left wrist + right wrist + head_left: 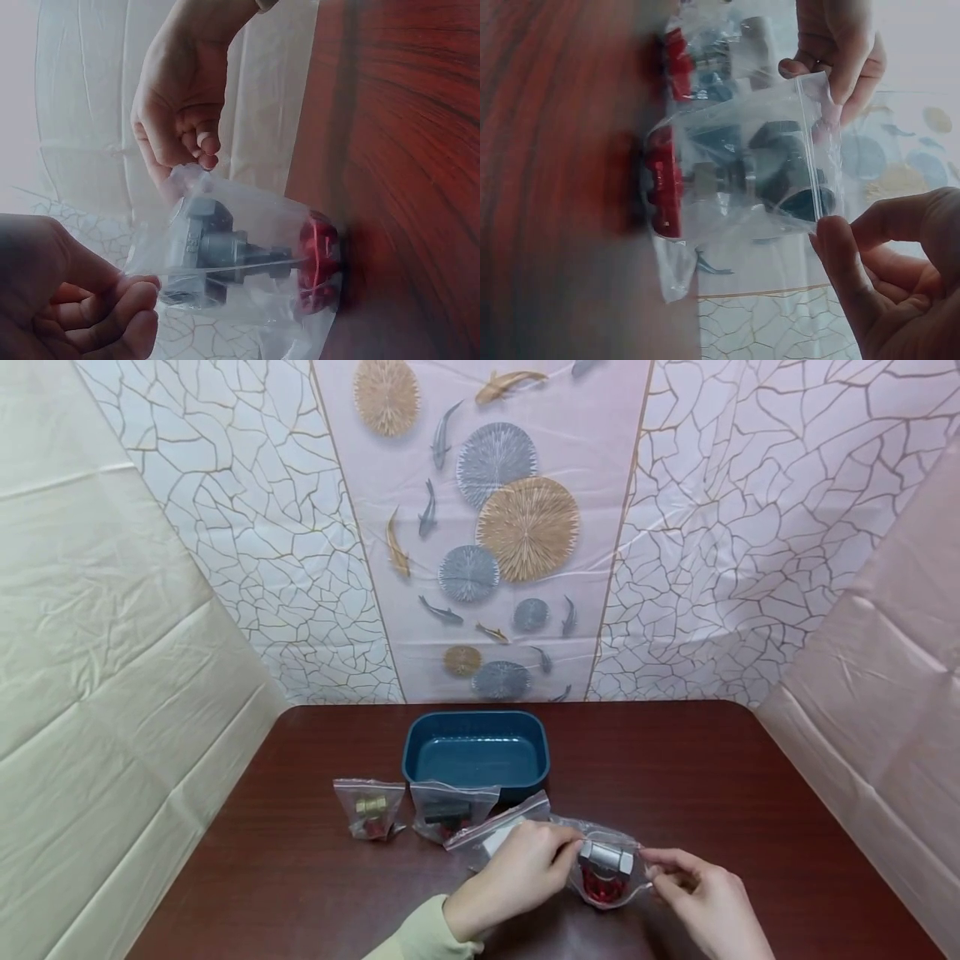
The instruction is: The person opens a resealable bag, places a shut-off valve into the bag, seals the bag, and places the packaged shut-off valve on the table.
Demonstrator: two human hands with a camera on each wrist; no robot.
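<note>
A clear zip bag (735, 127) stands on the table in front of me. Inside it is a valve with a grey metal body (609, 857) and a red round handle (602, 887), handle down against the tabletop. My left hand (528, 864) pinches one upper corner of the bag between thumb and forefinger. The opposite corner is pinched by my right hand (708, 893), so the bag's top edge is stretched between both hands. In the right wrist view the zip strip (810, 150) runs from one hand to the other.
Behind my left hand a bag with a white piece (498, 837) is partly hidden. Further left stand a bag with a dark fitting (448, 812) and a bag with a brass-coloured fitting (371, 806). A blue basin (476, 718) sits behind them on the dark red table (675, 768).
</note>
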